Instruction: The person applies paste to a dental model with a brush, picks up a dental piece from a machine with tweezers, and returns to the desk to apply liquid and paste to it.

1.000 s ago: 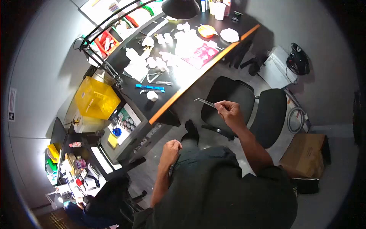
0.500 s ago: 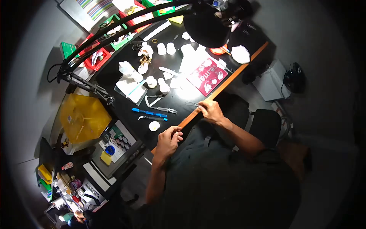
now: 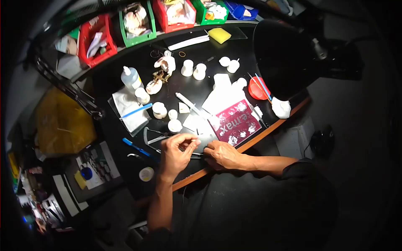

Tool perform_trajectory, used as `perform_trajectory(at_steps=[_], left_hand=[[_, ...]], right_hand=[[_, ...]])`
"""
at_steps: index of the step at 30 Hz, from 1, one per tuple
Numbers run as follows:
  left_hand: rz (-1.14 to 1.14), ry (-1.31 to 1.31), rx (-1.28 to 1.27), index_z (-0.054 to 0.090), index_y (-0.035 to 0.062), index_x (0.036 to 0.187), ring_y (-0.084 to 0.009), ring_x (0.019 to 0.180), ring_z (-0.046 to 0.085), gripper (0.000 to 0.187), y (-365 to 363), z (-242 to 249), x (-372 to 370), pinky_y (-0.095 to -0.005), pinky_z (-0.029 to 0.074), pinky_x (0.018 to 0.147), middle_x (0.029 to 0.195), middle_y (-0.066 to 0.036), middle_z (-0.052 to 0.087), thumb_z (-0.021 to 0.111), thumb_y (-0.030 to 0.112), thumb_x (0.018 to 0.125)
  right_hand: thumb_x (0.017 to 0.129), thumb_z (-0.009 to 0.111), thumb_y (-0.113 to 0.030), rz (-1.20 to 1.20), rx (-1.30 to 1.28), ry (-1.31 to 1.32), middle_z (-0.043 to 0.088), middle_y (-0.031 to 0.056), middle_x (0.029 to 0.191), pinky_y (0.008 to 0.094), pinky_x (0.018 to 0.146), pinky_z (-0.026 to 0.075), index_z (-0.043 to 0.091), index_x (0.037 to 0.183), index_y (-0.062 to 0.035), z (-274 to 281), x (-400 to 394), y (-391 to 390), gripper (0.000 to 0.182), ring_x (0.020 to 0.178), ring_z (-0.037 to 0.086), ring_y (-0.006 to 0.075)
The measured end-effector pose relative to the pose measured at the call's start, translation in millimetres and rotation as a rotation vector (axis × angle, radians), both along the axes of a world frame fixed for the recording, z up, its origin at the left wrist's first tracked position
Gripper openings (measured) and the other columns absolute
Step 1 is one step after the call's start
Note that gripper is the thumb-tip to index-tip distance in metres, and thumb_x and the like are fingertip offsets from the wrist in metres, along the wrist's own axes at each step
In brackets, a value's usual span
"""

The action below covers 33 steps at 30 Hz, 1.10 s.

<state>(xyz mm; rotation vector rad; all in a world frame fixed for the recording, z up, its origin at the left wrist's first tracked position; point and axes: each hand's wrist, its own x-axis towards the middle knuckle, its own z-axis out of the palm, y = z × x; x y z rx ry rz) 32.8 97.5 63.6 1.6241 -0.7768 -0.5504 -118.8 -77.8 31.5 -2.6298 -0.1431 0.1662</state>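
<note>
With the magenta pad [image 3: 238, 124] as our landmark, our left hand [image 3: 178, 154] is left of it, thumb and fingertips pinched narrowly together (we cannot tell on what). Our right hand [image 3: 224, 155] curls just below its lower-left edge, its grip hidden from us, and a thin metal tool [image 3: 197, 156] shows between our hands, while the red bowl [image 3: 258, 88] sits up and right of the pad.

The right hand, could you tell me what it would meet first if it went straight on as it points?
Most likely the bare left hand, across a narrow gap; a slim metal tool shows between them, but this view leaves its depth unclear.
</note>
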Motion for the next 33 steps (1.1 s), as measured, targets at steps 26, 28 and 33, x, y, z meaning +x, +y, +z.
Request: perform_trajectory(at_steps=[26,28,33], left_hand=[[-0.081,-0.201,-0.251,0.065,-0.0009,0.098,-0.0158,0.086,0.077,0.027,-135,-36,-35,-0.0280,0.063,0.080,0.093,-0.011,0.078,0.084,-0.005,0.081],[-0.100,-0.273,-0.240,0.060,-0.0013,0.102,-0.0194,0.091,0.077,0.031,-135,-38,-33,-0.0305,0.063,0.082,0.099,-0.017,0.076,0.082,-0.010,0.081],[-0.053,-0.241,-0.254,0.064,-0.0028,0.097,-0.0206,0.092,0.077,0.026,-126,-43,-29,-0.0312,0.064,0.082,0.098,-0.018,0.076,0.083,-0.009,0.081]], right_hand=[[0.083,0.079,-0.001,-0.169,0.427,-0.586,0.071,0.0108,0.084,0.0295,0.061,0.054,0.075,0.094,-0.0004,14,-47,-147,0.012,0.074,0.070,0.0203],[0.086,0.077,-0.003,-0.182,0.489,-0.552,0.072,0.0105,0.086,0.0273,0.058,0.054,0.075,0.095,-0.0008,15,-33,-149,0.009,0.074,0.070,0.0175],[0.088,0.076,-0.003,-0.107,0.513,-0.452,0.074,0.0111,0.088,0.0266,0.059,0.053,0.076,0.097,-0.0001,27,-4,-144,0.010,0.072,0.070,0.0155]])
